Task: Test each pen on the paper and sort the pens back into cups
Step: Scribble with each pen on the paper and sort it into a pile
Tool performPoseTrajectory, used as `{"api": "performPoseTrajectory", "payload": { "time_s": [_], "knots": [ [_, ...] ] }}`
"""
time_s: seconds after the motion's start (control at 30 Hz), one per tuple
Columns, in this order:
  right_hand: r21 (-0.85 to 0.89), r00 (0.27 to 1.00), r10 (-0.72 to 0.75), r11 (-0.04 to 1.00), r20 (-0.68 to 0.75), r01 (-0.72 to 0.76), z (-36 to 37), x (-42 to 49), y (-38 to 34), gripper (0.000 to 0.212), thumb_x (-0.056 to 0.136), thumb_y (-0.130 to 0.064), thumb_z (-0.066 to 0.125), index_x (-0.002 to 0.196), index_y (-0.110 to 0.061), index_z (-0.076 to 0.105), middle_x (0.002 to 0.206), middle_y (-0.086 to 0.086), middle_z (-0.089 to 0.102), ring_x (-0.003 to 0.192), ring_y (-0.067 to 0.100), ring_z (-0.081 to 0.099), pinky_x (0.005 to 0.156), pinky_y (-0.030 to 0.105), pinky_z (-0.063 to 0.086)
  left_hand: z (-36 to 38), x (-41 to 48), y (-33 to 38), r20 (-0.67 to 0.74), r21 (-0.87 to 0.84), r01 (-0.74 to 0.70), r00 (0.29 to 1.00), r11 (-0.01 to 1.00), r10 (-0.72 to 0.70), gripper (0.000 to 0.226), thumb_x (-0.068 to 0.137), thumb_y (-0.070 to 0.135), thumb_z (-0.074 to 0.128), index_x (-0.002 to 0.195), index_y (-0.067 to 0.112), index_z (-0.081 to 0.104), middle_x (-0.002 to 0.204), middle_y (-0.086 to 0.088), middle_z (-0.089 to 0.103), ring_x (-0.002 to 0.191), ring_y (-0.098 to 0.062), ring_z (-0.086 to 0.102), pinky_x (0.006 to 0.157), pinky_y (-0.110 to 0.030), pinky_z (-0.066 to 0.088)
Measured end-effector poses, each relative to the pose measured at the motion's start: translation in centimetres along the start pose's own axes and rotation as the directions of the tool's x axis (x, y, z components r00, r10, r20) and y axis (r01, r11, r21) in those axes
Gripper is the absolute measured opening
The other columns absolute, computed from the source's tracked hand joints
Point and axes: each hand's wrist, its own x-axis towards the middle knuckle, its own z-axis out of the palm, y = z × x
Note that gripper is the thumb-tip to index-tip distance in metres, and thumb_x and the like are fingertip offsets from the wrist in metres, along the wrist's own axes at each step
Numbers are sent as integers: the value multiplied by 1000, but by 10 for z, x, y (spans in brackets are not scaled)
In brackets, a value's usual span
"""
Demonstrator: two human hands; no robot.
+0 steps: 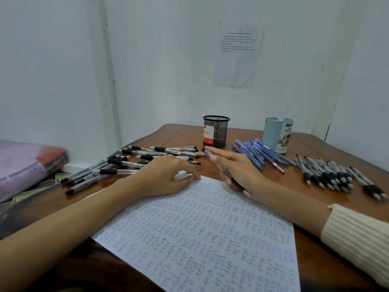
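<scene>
A white paper covered in handwritten "test" words lies on the wooden table. My left hand rests on the paper's far corner, fingers curled down onto it. My right hand holds a clear pen with a black grip, index finger stretched out toward the far side. A black mesh cup and a light blue cup stand at the back.
Several clear black-grip pens lie in a pile at the left. Blue pens lie beside the blue cup, and more black-grip pens at the right. A pink bundle sits off the table's left edge.
</scene>
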Motion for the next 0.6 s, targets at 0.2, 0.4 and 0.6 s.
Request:
{"api": "performPoseTrajectory", "payload": {
  "time_s": [0.2,0.4,0.6],
  "knots": [
    [-155,997,-5,988,-79,-8,-18,17,2,36,95,-17,51,131,-20,53,49,-8,51,37,3,38,40,13,34,1,2,-2,-7,8,-2,1000,1000,2,34,87,41,41,110,37,66,115,23,63,101,7,57,81,-11,41],
    [-701,897,-206,698,-391,-145,-98,24,-13,42,92,-13,51,134,-15,49,110,16,61,78,18,56,56,22,37,3,1,-8,0,10,-14,1000,1000,14,44,82,54,30,110,44,63,116,28,60,102,10,54,82,-6,37],
    [-802,813,-87,251,-576,-542,-167,1,-1,27,94,-20,51,117,-6,59,118,15,60,97,28,57,72,29,42,3,2,-10,-34,17,-65,997,998,65,46,80,59,27,108,47,62,111,36,57,103,17,51,83,-4,38]
  ]
}}
